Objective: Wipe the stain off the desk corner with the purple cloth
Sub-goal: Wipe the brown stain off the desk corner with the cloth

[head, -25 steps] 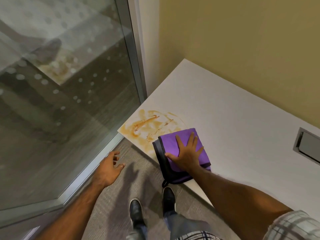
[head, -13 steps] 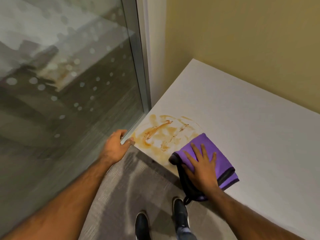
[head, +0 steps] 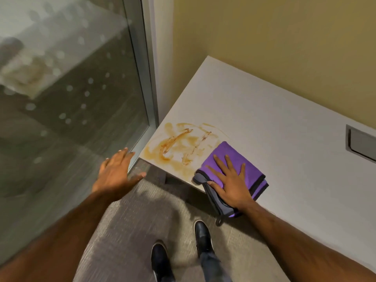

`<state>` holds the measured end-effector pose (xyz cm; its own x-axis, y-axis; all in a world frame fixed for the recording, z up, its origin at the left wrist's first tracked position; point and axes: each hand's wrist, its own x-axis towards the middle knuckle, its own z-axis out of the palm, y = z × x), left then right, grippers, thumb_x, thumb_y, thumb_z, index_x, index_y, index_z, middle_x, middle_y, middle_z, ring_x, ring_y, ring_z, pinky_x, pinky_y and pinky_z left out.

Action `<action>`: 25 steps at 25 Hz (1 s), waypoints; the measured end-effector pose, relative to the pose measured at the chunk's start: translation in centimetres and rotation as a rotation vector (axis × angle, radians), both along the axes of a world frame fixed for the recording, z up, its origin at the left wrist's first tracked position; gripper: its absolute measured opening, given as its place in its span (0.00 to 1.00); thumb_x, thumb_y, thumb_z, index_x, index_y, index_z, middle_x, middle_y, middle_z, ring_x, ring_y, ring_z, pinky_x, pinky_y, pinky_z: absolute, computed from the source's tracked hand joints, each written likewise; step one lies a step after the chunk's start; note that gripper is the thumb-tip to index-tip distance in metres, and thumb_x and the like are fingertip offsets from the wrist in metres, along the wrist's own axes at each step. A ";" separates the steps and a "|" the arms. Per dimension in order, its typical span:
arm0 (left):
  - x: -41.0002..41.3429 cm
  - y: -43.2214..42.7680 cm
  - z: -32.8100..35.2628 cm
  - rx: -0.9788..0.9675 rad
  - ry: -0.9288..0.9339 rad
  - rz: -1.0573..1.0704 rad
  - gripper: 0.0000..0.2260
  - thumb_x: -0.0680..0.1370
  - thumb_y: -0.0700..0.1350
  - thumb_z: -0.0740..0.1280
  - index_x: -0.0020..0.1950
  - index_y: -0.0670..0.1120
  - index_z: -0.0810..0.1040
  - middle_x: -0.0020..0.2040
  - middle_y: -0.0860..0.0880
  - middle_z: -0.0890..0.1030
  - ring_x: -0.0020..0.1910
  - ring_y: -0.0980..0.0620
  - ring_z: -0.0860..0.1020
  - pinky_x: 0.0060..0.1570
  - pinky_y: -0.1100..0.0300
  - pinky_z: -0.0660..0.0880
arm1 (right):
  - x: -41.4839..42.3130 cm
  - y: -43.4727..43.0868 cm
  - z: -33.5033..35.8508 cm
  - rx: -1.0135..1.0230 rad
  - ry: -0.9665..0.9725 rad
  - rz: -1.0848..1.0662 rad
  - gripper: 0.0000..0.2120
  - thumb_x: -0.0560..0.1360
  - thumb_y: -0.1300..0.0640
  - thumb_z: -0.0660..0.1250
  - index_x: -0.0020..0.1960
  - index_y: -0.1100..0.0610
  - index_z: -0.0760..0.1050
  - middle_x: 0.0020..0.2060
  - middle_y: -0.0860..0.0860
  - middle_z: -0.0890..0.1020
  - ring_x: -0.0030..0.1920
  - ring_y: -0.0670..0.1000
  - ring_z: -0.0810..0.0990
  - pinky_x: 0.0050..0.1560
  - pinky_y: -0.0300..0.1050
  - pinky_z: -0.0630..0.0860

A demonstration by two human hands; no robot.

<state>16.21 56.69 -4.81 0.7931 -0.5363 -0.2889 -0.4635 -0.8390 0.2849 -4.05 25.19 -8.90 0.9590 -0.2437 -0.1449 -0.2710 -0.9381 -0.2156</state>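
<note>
A smeared orange-brown stain (head: 181, 147) covers the near left corner of the white desk (head: 274, 129). Just right of the stain lies a folded purple cloth (head: 227, 153) with a grey underside that hangs over the desk's front edge. My right hand (head: 230, 180) presses flat on the cloth with fingers spread and the thumb on its grey edge. My left hand (head: 117, 171) hovers open in the air, left of the desk corner, touching nothing.
A glass partition (head: 71, 98) with a metal frame (head: 148, 98) stands close on the left of the corner. A yellow wall (head: 274, 47) backs the desk. A grey cable hatch (head: 361, 142) is set in the desktop at the right. My black shoes (head: 201, 237) stand on grey carpet.
My left hand has risen from low near the floor to beside the desk corner, fingers spreading. The cloth under my right hand has turned slightly and stays beside the stain.
</note>
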 end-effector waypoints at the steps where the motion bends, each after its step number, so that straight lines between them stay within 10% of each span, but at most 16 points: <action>1: -0.2 0.7 -0.3 0.010 0.004 -0.008 0.40 0.74 0.70 0.56 0.79 0.50 0.52 0.81 0.46 0.51 0.79 0.47 0.51 0.76 0.41 0.48 | -0.4 -0.5 0.0 0.004 -0.004 -0.025 0.28 0.78 0.30 0.41 0.76 0.36 0.54 0.79 0.43 0.50 0.79 0.54 0.42 0.68 0.79 0.44; 6: -0.7 3.4 -2.2 0.039 0.020 0.016 0.41 0.72 0.72 0.54 0.78 0.48 0.56 0.80 0.43 0.56 0.78 0.43 0.55 0.74 0.39 0.51 | 4.8 2.4 0.0 -0.011 0.021 -0.409 0.29 0.78 0.31 0.43 0.76 0.39 0.57 0.79 0.46 0.51 0.79 0.57 0.43 0.69 0.77 0.38; 11: -1.1 3.3 -3.4 0.033 -0.003 0.002 0.42 0.72 0.74 0.53 0.76 0.46 0.60 0.77 0.40 0.63 0.75 0.40 0.62 0.70 0.36 0.59 | -0.4 4.0 -0.3 -0.059 -0.053 0.043 0.27 0.80 0.35 0.46 0.76 0.40 0.57 0.79 0.45 0.54 0.80 0.54 0.46 0.70 0.77 0.43; 16: -0.7 2.4 -3.0 -0.038 -0.032 0.055 0.37 0.75 0.68 0.58 0.75 0.45 0.62 0.75 0.40 0.65 0.74 0.40 0.64 0.68 0.36 0.61 | -0.4 2.7 0.1 0.012 -0.087 -0.501 0.30 0.78 0.32 0.45 0.76 0.44 0.60 0.78 0.47 0.58 0.79 0.54 0.50 0.72 0.75 0.42; 25: -0.9 1.8 -3.0 -0.026 -0.029 0.067 0.35 0.76 0.68 0.57 0.74 0.44 0.62 0.75 0.41 0.65 0.73 0.41 0.65 0.68 0.35 0.61 | -4.7 5.2 -1.0 -0.191 -0.052 -0.006 0.27 0.80 0.39 0.53 0.77 0.39 0.54 0.79 0.49 0.54 0.79 0.58 0.48 0.68 0.78 0.51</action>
<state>15.33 58.51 -7.77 0.8356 -0.4885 -0.2515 -0.4148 -0.8610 0.2942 -8.73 30.38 -9.91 0.9624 -0.2676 -0.0458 -0.2697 -0.9618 -0.0477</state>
